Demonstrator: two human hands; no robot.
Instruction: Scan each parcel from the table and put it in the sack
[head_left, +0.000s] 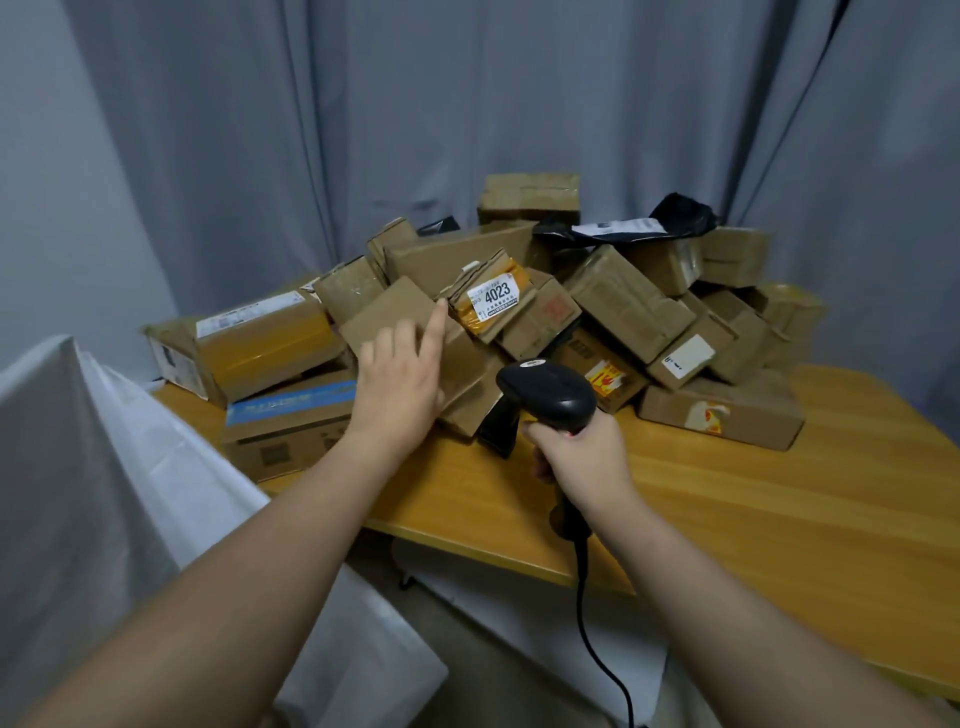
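Note:
Several brown cardboard parcels are heaped on the wooden table (753, 519). My left hand (400, 384) lies with straight fingers on a flat brown parcel (384, 317) at the front of the heap, its index finger pointing toward a small parcel with a white "4023" label (496, 299). My right hand (582, 447) grips the handle of a black barcode scanner (545, 395), whose head points at the heap. The scanner's cable hangs down off the table edge. The white sack (104, 493) stands open at the left, beside the table.
A black plastic mailer with a white label (628, 228) lies on top of the heap at the back right. A box with blue tape (291, 410) sits at the table's left corner. Grey curtains hang behind. The right front of the table shows bare wood.

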